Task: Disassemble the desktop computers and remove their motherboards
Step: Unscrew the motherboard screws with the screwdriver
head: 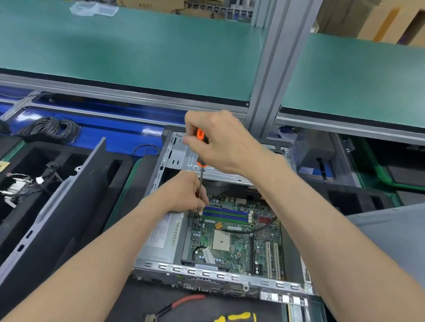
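We saw an open desktop case (219, 278) of dull stamped sheet metal, its near rim punched with a row of small slots, lying flat on a dark matte mat (228, 311). Inside it lay the motherboard (234, 242), a green board dense with small parts, carrying long blue and green memory slots (226, 214) at its far edge, a pale square socket (221, 240) near its middle and a thin black cable curving across it. To the board's left sat a grey metal box with a white printed label (163, 230).

The right hand (221, 142) was raised over the case, fingers curled tight around the orange and black handle of a screwdriver (201, 170), whose slim steel shaft ran straight down. The left hand (186, 195) was low at the board's far left corner, its fingertips pinching the lower shaft just above the tip. Both forearms were bare and reached forward from the near edge.

On the mat in front of the case lay red-handled pliers (162, 316) and a yellow and black screwdriver (225, 321), close together but apart. A flat dark grey panel (67, 213) leaned to the left.
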### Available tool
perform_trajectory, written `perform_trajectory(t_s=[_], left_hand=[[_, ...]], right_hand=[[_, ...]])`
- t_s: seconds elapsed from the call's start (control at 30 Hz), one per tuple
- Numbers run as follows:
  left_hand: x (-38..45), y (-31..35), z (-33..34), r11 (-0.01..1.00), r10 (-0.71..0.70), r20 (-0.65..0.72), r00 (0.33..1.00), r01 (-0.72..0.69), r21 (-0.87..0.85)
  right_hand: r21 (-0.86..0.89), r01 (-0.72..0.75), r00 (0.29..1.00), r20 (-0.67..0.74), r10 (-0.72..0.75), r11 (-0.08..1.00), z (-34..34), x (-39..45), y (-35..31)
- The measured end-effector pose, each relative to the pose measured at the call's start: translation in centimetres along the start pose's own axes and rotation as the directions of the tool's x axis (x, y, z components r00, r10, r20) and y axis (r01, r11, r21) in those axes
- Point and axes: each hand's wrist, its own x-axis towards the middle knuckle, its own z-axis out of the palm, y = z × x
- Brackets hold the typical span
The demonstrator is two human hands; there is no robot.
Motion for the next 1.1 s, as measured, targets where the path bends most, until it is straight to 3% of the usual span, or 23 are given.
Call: perform_trajectory(t_s=[0.07, 0.13, 0.3, 0.63, 0.87, 0.97, 1.1], left_hand=[[-0.6, -0.2, 0.2, 0.999, 0.027, -0.029, 0.999, -0.028, -0.045], [-0.6, -0.4, 0.2, 0.996, 0.022, -0.061, 0.998, -0.027, -0.082], [0.1, -0.1, 0.0, 0.999, -0.009, -0.011, 1.000, 0.008, -0.047], [0.2, 0.0, 0.3, 1.000, -0.023, -0.030, 0.999, 0.023, -0.002], [0.3, 0.0, 0.3, 0.997, -0.078, -0.054, 0.995, 0.077, -0.015], [0.4, 0.1, 0.3, 0.997, -0.076, -0.061, 0.995, 0.076, -0.009], [0.0, 0.4, 0.3, 0.997, -0.071, -0.077, 0.995, 0.070, -0.013]], right_hand=[[0.107, 0.033, 0.996, 0.074, -0.041, 0.994, 0.4, -0.1, -1.0], [0.079, 0.011, 0.998, 0.064, -0.016, 0.997, 0.8, -0.1, -1.8], [-0.306, -0.169, 0.984, -0.001, 0.177, 0.937, -0.5, 0.2, -0.5], [-0.088, -0.079, 0.966, 0.241, 0.098, 0.993, -2.7, 0.0, -0.7], [-0.127, -0.230, 0.967, 0.083, 0.242, 0.965, -0.7, 0.5, -2.0], [-0.355, -0.251, 0.964, -0.012, 0.264, 0.900, 0.2, 0.4, -2.1], [-0.239, -0.154, 0.975, 0.122, 0.187, 0.959, -0.7, 0.7, -1.7]])
